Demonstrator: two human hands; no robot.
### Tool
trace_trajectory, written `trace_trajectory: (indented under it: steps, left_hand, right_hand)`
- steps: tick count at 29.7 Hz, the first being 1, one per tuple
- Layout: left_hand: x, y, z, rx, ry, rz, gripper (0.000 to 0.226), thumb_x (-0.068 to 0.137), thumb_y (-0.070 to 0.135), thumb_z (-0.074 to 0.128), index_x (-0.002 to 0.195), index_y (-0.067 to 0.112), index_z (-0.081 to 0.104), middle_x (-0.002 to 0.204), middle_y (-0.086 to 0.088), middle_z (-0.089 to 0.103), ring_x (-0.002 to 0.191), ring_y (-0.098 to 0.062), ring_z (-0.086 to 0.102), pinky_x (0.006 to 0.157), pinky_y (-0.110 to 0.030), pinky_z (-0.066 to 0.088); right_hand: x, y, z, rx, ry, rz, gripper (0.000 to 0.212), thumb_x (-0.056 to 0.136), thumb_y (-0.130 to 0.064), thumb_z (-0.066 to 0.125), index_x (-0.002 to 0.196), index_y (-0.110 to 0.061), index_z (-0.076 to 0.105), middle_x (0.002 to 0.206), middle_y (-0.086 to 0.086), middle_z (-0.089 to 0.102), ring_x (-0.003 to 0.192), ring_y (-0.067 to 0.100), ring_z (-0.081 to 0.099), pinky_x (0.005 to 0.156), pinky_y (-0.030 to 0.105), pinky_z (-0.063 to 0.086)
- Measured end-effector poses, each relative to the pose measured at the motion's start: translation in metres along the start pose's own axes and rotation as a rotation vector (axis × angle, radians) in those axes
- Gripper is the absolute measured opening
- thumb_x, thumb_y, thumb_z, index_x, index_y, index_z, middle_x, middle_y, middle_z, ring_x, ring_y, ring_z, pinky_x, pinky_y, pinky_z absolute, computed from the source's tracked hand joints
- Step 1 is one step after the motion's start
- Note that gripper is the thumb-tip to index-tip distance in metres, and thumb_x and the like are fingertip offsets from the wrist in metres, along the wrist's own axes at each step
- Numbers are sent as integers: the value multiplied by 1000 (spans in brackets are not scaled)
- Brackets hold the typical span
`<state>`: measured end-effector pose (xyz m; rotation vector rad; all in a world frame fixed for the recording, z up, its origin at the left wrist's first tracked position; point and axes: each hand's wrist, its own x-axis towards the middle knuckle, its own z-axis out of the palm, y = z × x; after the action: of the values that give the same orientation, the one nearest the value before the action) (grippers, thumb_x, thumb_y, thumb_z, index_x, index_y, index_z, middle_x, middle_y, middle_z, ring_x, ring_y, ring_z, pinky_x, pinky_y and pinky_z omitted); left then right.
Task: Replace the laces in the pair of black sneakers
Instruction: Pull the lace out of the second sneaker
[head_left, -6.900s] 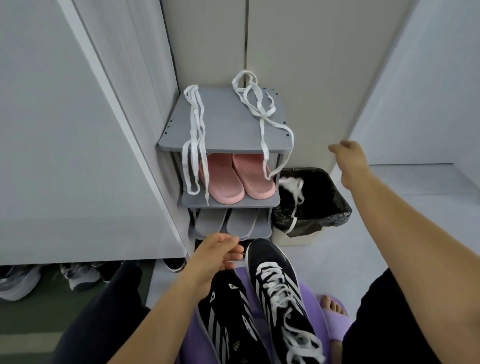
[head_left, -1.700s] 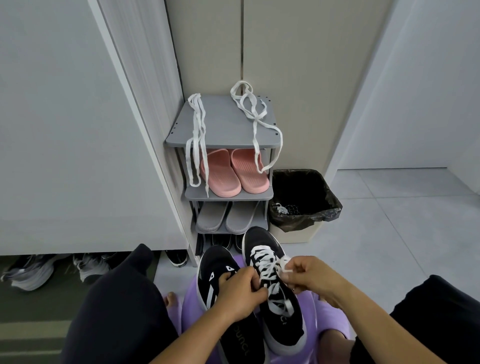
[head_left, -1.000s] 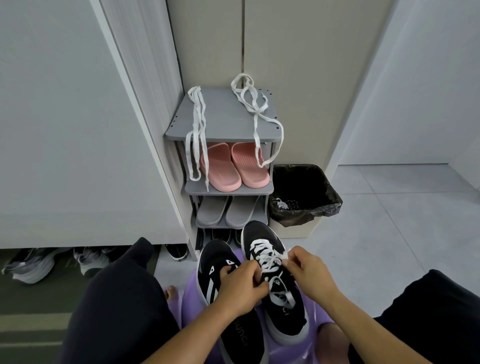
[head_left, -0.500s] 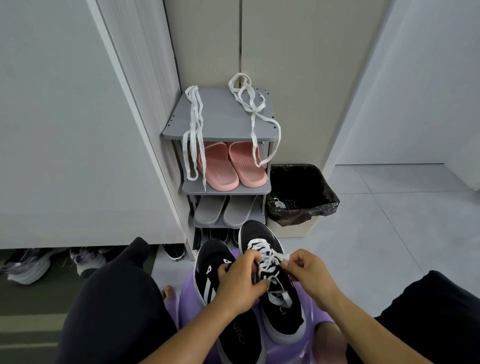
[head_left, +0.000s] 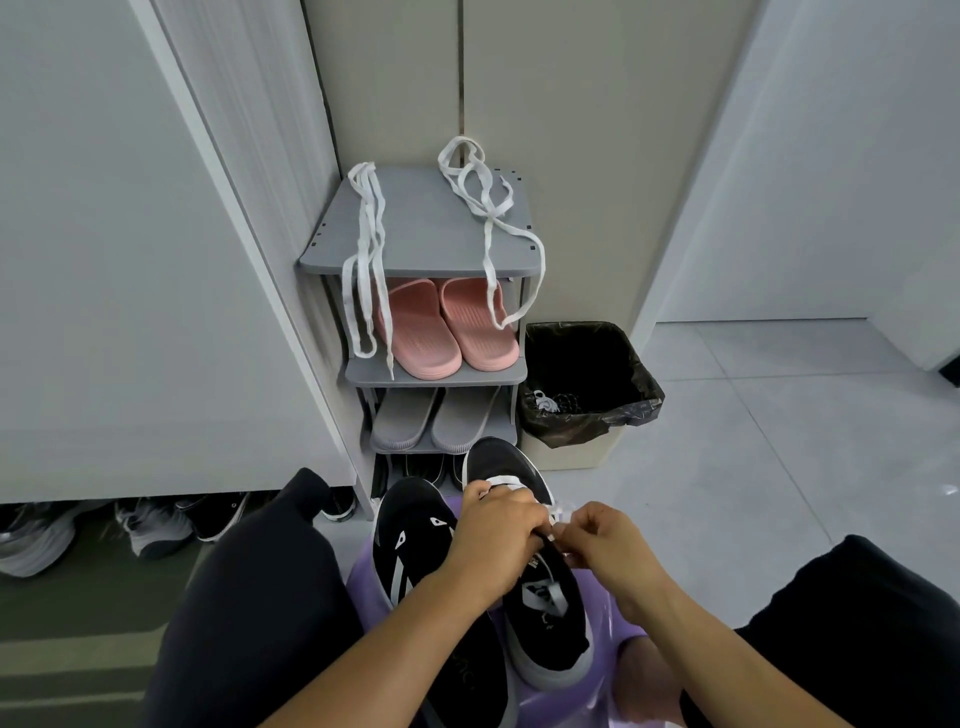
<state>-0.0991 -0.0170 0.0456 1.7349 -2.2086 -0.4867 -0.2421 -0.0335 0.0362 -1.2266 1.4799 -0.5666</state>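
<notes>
Two black sneakers stand side by side on a purple stool between my knees. The left sneaker has no lace in it. The right sneaker carries a white lace across its eyelets. My left hand is curled over that shoe's lacing and grips the lace. My right hand pinches the same lace just to the right. Two loose white laces, one on the left and one on the right, hang from the top of a grey shoe rack.
The rack holds pink slippers and grey slippers. A bin lined with a black bag stands right of it, with a lace inside. More shoes sit under the white cabinet at left. Pale floor tiles spread to the right.
My left hand has slid forward over the right sneaker's lacing, covering most of the white lace. My right hand stays pinched on the lace beside it.
</notes>
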Motion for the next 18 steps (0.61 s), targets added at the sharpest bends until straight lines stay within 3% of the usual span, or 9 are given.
trace_trajectory:
  steps: [2, 5, 8, 11, 12, 13, 16, 18]
  left_hand:
    - [0, -3, 1, -21, 26, 17, 17, 87, 22, 57, 100, 23, 67, 107, 10, 62, 112, -6, 48, 99, -21, 11]
    - [-3, -11, 1, -69, 5, 2, 16, 85, 21, 58, 97, 18, 69, 104, 7, 64, 109, -6, 51, 102, -17, 8]
    - [-10, -12, 1, -206, 34, 9, 24, 81, 27, 57, 95, 15, 71, 99, 4, 66, 101, -10, 56, 102, -20, 26]
    - [-19, -13, -7, -448, 203, -162, 15, 83, 24, 63, 93, 15, 67, 92, 9, 59, 89, -6, 54, 85, -15, 37]
    - [-22, -18, -10, -459, 242, -247, 5, 84, 22, 64, 88, 20, 63, 87, 12, 55, 85, -6, 53, 83, -19, 40]
    - [-24, -22, -12, -415, 237, -327, 9, 85, 24, 64, 80, 27, 57, 83, 14, 52, 83, -7, 52, 84, -26, 41]
    - [-31, -26, -17, -337, -26, -449, 17, 86, 38, 61, 74, 32, 51, 78, 15, 50, 83, -7, 51, 93, -34, 39]
    - [-34, -20, -14, -356, -76, -440, 12, 86, 39, 61, 80, 31, 53, 83, 14, 54, 84, -5, 52, 96, -33, 37]
  right_hand:
    - [1, 1, 3, -4, 52, 0, 24, 89, -5, 56, 70, -9, 43, 62, 10, 58, 56, 19, 55, 64, 38, 51]
    - [8, -8, -7, 238, 151, -4, 21, 94, 1, 43, 76, -8, 37, 68, 15, 60, 47, 15, 61, 47, 24, 52]
    - [12, -13, -18, 316, 76, 13, 17, 97, -8, 44, 81, -5, 45, 73, 14, 63, 50, 11, 63, 46, 18, 49]
    - [5, -11, -8, 250, -158, 88, 31, 100, -29, 39, 94, -6, 58, 83, 7, 63, 65, 15, 59, 55, 18, 49]
    - [4, -9, -5, 185, -164, 69, 34, 99, -33, 39, 97, -6, 59, 87, 5, 63, 71, 15, 58, 61, 20, 49]
    - [5, -5, -2, 104, -133, 26, 37, 98, -36, 40, 99, -5, 61, 90, 6, 64, 76, 15, 58, 68, 24, 50]
    - [3, 7, 9, -61, -43, -120, 44, 90, -44, 53, 97, -2, 62, 98, 19, 63, 90, 15, 59, 86, 40, 48]
    - [0, 16, 22, -113, -16, -127, 41, 82, -47, 63, 106, -14, 58, 111, 7, 54, 106, 17, 54, 97, 40, 44]
